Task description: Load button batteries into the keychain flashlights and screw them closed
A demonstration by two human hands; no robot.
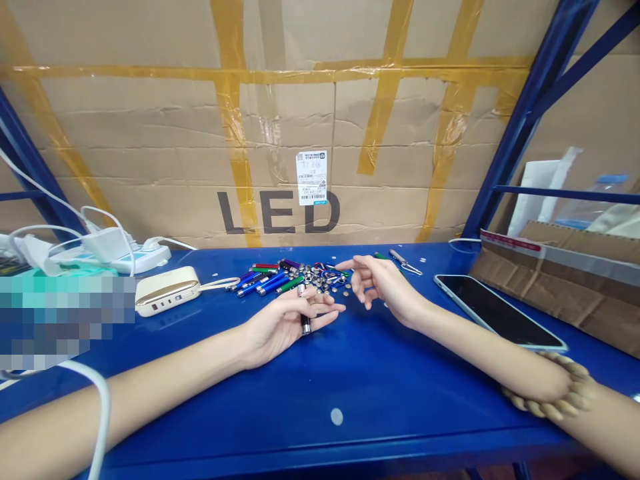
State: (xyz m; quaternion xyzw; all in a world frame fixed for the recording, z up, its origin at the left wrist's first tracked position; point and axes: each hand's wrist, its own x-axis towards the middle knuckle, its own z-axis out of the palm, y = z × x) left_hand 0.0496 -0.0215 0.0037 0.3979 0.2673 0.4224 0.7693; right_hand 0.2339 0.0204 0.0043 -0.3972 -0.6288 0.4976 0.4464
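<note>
My left hand point(277, 327) is closed around a slim dark mini flashlight point(306, 325) with silver ends. Its lower end pokes out below the fingers, and part of the tube is hidden by them. My right hand point(383, 283) hovers to the right with bent fingers apart, and nothing shows in it. Just beyond both hands lies a pile of blue, green, red and purple mini flashlights point(273, 281). Beside them are several small round silver parts point(327, 277), probably button cells or caps, mixed with metal clips.
A white power bank point(167, 292) with a strap and a power strip point(150, 257) with cables stand left. A phone point(493, 310) and an open cardboard box point(560, 280) are at right. A silver tube with a clip point(397, 257) lies behind my right hand. A large carton point(280, 133) closes the back.
</note>
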